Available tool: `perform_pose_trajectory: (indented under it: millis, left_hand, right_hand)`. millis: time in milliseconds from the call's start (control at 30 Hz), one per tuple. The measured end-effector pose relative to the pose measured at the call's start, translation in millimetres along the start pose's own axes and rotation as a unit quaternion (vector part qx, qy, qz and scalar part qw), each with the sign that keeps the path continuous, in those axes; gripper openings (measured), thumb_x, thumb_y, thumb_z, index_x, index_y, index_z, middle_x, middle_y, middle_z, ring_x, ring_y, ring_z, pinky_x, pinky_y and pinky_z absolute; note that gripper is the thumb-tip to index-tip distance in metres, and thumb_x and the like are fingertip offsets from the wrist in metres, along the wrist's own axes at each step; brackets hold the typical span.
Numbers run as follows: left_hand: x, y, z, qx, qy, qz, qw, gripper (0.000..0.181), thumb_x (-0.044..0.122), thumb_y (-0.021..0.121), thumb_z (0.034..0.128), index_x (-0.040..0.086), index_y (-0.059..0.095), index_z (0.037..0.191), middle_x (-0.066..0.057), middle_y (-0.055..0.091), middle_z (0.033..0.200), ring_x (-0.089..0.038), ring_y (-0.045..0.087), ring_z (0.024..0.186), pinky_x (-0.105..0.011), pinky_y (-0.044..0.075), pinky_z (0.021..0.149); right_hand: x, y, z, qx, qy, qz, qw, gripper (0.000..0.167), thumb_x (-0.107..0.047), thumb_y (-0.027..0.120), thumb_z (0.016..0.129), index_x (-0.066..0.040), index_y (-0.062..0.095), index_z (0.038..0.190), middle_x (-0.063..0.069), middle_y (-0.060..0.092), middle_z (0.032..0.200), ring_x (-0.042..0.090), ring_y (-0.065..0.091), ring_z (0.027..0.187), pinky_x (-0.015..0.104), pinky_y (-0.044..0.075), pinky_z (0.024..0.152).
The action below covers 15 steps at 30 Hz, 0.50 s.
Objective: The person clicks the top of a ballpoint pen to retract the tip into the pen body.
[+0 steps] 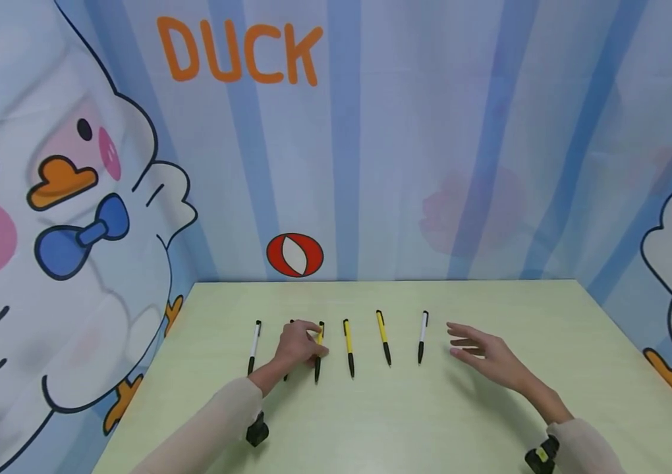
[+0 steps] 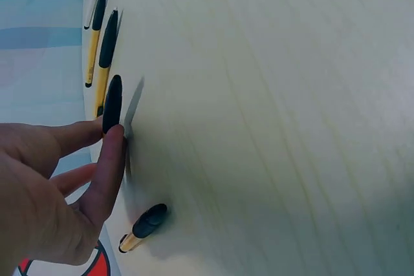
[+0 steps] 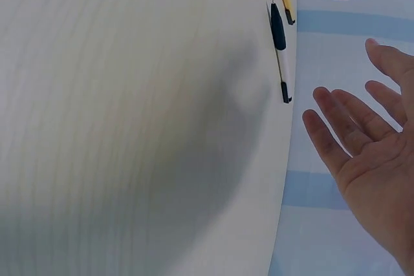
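Note:
My left hand [image 1: 298, 343] pinches a yellow pen [image 1: 321, 334] with a black grip between thumb and fingers. In the left wrist view that pen's black grip [image 2: 112, 101] is raised slightly, its shadow beside it. Behind the left hand another pen [image 2: 145, 224] lies mostly hidden in the head view. A white pen [image 1: 255, 343] lies at the row's left end. Two more yellow pens, one nearer [image 1: 348, 339] and one farther right [image 1: 382, 329], follow. A white pen [image 1: 423, 336] ends the row. To its right my right hand [image 1: 493, 359] hovers with fingers extended, touching nothing.
The pale table [image 1: 407, 421] carries the pens in a spaced row, black tips toward me. Behind it hangs a blue striped cloth [image 1: 395, 145] with duck pictures. Dark wrist cameras are worn on the left wrist [image 1: 257, 431] and right wrist [image 1: 542, 455].

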<state>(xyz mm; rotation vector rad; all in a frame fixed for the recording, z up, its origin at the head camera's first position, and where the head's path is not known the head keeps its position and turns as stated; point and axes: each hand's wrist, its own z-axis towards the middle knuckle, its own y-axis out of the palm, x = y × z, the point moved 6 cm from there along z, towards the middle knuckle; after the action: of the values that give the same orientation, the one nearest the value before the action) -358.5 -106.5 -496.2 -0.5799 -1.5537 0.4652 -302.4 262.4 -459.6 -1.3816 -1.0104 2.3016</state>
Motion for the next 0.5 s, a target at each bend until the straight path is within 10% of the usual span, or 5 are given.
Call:
perform_pose_trajectory:
  millis: [500]
  left_hand:
    - [15.9,-3.4,9.8,-0.007,0.017,-0.006,0.9998,0.045,0.015,0.086,0.0821,0.001,0.07,0.122,-0.009,0.072,0.078,-0.015,0.067,0.052,-0.028,0.061,0.054]
  right_hand:
    - [10.3,-9.0,-11.7,0.012,-0.006,-0.004,0.9999,0.047,-0.01,0.064,0.101,0.003,0.053,0.144,0.029,0.063,0.135,0.02,0.072,0.113,0.023,0.061,0.089]
